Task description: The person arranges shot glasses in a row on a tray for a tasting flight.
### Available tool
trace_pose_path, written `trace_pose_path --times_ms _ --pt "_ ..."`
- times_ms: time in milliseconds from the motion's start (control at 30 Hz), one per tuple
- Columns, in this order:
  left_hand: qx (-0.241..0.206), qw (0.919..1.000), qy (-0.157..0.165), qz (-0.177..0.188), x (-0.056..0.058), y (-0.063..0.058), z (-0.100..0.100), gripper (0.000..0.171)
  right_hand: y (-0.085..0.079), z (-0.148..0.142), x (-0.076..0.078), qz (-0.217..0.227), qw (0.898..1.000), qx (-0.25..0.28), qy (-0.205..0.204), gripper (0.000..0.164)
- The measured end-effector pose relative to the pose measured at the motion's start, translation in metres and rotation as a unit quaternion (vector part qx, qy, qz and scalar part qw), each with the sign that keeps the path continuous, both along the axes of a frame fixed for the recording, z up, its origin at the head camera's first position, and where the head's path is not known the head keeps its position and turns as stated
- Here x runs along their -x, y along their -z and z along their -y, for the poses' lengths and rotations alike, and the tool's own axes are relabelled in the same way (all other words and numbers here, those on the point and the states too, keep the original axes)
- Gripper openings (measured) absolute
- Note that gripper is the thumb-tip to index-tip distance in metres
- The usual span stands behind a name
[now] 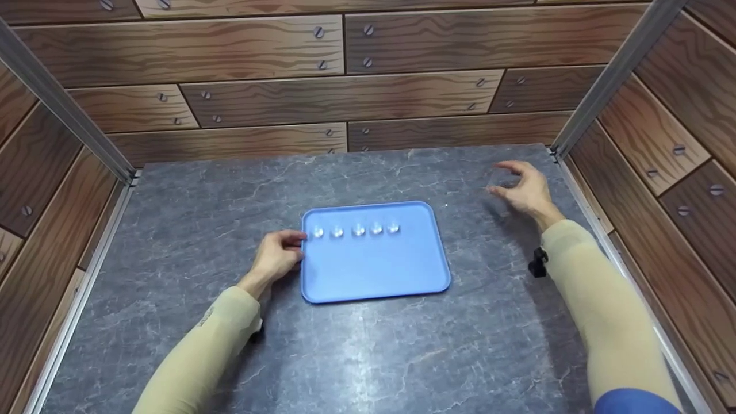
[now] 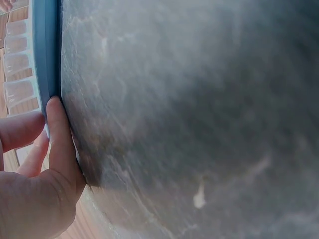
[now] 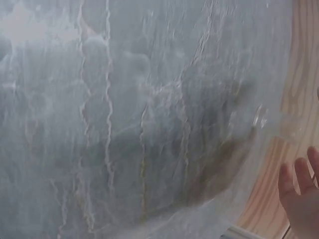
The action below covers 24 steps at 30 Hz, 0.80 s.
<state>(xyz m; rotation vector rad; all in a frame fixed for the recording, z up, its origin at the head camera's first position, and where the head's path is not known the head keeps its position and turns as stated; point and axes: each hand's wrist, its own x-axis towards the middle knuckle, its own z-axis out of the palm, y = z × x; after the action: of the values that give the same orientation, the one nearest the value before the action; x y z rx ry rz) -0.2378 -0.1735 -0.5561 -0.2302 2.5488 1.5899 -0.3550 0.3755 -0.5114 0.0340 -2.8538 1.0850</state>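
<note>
A blue tray (image 1: 376, 264) lies on the table, carrying several small clear plastic cups (image 1: 359, 230) in a row along its far side. My left hand (image 1: 276, 254) pinches the tray's left rim. In the left wrist view, fingertips (image 2: 54, 104) lie against that rim, and clear cups (image 2: 20, 92) stand just beyond it. Off to the right, well away from the tray, my right hand (image 1: 526, 188) has thumb and fingers spread in a C shape. The right wrist view shows a faint clear cup (image 3: 260, 118) near its fingers (image 3: 301, 172), seemingly apart from them.
Dark grey marbled table (image 1: 368, 356) under everything. Wood-patterned walls (image 1: 259, 103) rise at the back and sides, with metal rails (image 1: 609, 80) at the corners. A small black device (image 1: 538, 263) is fixed at the right wrist.
</note>
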Motion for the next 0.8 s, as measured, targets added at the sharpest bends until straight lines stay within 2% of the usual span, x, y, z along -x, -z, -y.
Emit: trace_pose_path --times_ms 133,233,400,600,800 --pt "-0.001 1.0000 -0.002 0.001 0.000 0.000 0.000 0.050 0.004 -0.002 0.003 0.054 0.998 0.014 0.012 0.071" --pt "0.000 1.0000 -0.001 0.004 0.000 0.000 -0.001 0.050 0.008 -0.002 0.005 0.067 0.997 0.031 0.022 0.074" --pt "-0.007 0.9999 -0.001 0.014 -0.001 0.000 -0.002 0.050 0.013 0.002 0.006 0.060 0.996 0.043 0.043 0.068" --pt "-0.014 0.9998 -0.004 0.014 0.000 0.000 -0.001 0.051 0.015 0.004 0.007 0.040 0.997 0.031 0.057 0.058" --pt "-0.022 0.9996 -0.003 0.015 0.000 0.000 -0.001 0.052 0.015 0.004 0.007 0.044 0.995 0.029 0.079 0.050"
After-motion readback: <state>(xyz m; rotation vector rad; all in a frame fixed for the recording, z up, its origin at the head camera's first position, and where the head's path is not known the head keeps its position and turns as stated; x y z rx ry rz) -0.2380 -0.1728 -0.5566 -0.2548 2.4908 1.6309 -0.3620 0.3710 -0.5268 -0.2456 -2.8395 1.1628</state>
